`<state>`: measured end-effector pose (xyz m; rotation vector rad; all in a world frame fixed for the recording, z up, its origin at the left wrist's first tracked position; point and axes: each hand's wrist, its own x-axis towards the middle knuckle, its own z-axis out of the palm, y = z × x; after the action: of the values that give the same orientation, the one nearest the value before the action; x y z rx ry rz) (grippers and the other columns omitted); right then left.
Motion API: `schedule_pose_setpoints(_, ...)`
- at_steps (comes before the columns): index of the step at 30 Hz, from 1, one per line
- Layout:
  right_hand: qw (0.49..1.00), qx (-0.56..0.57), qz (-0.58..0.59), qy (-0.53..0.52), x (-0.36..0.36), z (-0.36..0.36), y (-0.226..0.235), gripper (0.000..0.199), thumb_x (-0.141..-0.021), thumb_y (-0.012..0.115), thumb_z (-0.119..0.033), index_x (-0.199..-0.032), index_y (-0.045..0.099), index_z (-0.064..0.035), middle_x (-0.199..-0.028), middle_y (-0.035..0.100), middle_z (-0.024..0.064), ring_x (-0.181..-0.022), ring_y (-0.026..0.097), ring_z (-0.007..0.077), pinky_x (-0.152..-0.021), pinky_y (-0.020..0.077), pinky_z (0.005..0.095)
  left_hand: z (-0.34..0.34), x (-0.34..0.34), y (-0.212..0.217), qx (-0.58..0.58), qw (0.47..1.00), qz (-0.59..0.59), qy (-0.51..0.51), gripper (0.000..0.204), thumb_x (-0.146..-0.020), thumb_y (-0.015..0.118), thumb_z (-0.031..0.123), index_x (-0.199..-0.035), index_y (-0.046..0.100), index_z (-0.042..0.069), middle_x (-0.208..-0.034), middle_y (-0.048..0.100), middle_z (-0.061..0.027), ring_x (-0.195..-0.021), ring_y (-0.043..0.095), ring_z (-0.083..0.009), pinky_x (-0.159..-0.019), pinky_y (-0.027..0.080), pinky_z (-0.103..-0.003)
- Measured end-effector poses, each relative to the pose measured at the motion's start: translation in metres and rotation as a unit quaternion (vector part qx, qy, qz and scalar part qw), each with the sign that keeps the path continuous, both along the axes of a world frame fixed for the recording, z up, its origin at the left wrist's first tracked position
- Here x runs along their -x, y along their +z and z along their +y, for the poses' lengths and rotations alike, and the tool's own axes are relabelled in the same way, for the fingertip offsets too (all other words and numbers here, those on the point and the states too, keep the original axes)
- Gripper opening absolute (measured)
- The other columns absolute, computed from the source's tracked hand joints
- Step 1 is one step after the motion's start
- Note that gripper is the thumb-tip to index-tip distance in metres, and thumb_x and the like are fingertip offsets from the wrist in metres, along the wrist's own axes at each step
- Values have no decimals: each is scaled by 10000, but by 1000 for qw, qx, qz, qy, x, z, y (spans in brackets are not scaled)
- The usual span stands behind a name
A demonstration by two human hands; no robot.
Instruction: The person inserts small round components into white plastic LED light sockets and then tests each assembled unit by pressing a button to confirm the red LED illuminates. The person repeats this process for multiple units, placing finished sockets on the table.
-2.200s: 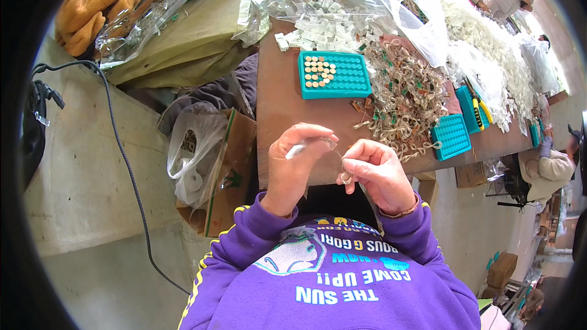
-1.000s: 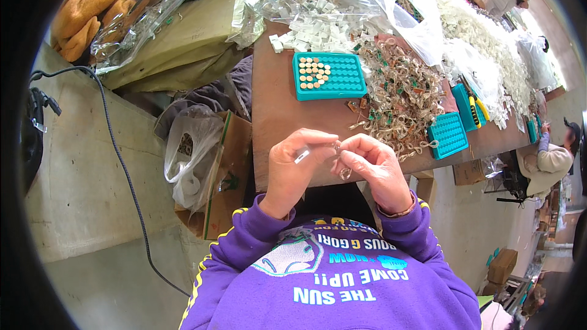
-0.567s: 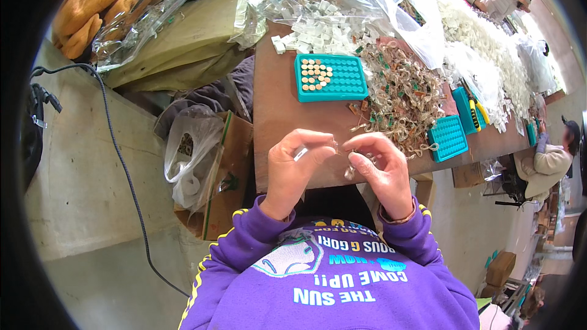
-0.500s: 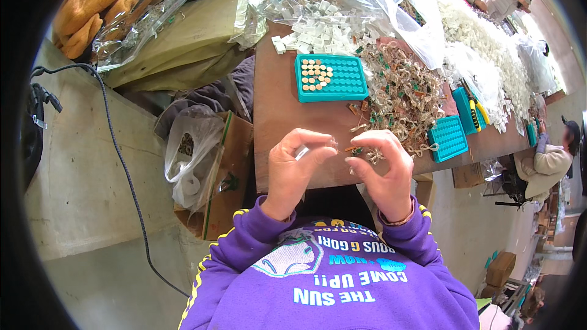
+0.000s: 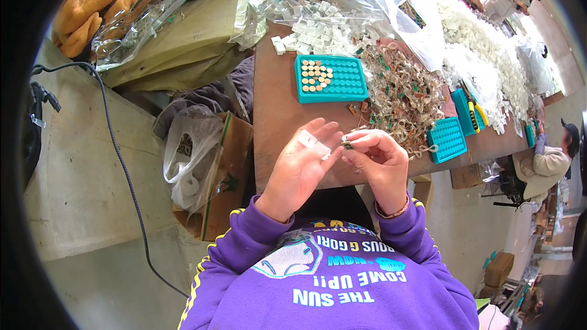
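Observation:
My left hand (image 5: pixel 293 174) is turned palm up, its fingers fairly straight. A small white plastic piece (image 5: pixel 313 144) lies across those fingers, held in the hand. Close beside it, my right hand (image 5: pixel 382 156) pinches a small dark part with a shiny edge (image 5: pixel 347 143), perhaps a little circuit board, between thumb and fingertips. The two hands nearly meet above the front of the table. Just beyond is a heap of small circuit boards with clear wires (image 5: pixel 403 95). A teal tray (image 5: pixel 351 95) with round pits stands farther off, several round, coin-like cells in its left part.
White plastic pieces (image 5: pixel 318 27) are piled at the back under clear film. A second teal tray (image 5: pixel 449 140) and yellow-handled pliers (image 5: pixel 472 117) lie to the right. Left of the table stands a cardboard box (image 5: pixel 229 177) with a plastic bag. Other people (image 5: pixel 550 159) sit at the right.
My left hand has turned palm up, showing the white piece. My right hand has closed its fingers on the small dark part and come closer to the left.

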<state>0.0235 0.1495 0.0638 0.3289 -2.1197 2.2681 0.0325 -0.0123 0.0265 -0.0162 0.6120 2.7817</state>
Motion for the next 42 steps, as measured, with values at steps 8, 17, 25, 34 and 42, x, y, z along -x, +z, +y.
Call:
schedule_pose_setpoints(8, 995, 72, -57, 28, 5, 0, -3, 110, -830, 687, 77, -928, 653, 41, -953, 676, 91, -786, 630, 111, -690, 509, 232, -3, 1, 1, 106, 994, 6, -2, 346, -968, 552, 70, -1294, 484, -22, -1265, 572, -147, -1163, 572, -207, -1020, 463, -333)
schedule_pose_setpoints(17, 982, 99, -143, 74, 7, 0, -1, 102, -841, 727, -56, -911, 665, -14, -831, 635, 13, -671, 565, 58, -605, 426, 186, -2, -2, -4, 298, 941, 103, 121, 275, -878, 685, 8, -1131, 576, 11, -1043, 658, -47, -979, 622, -115, -877, 498, -260)
schedule_pose_setpoints(25, 992, -2, -117, 46, 4, -2, -1, 108, -865, 722, -87, -901, 663, -4, -763, 640, -8, -627, 557, 27, -549, 422, 178, 0, -3, -3, 332, 928, 95, 139, 214, -806, 741, -28, -942, 593, 45, -910, 636, 1, -884, 608, -71, -791, 498, -229)
schedule_pose_setpoints(34, 983, -80, -134, 102, 5, 10, 17, 97, -882, 704, -79, -909, 668, 7, -745, 651, 20, -670, 610, 60, -578, 484, 195, -8, -2, 3, 326, 938, 92, 70, 199, -802, 737, -37, -922, 597, 40, -892, 646, -6, -873, 614, -72, -784, 503, -234)
schedule_pose_setpoints(42, 907, 102, -270, 307, 22, 21, -7, 157, -846, 723, -136, -887, 595, -54, -880, 601, 12, -737, 595, 76, -658, 502, 229, -12, -5, 7, 258, 954, 146, -31, 197, -827, 714, -43, -953, 581, 27, -944, 635, -39, -869, 629, -98, -778, 521, -243)
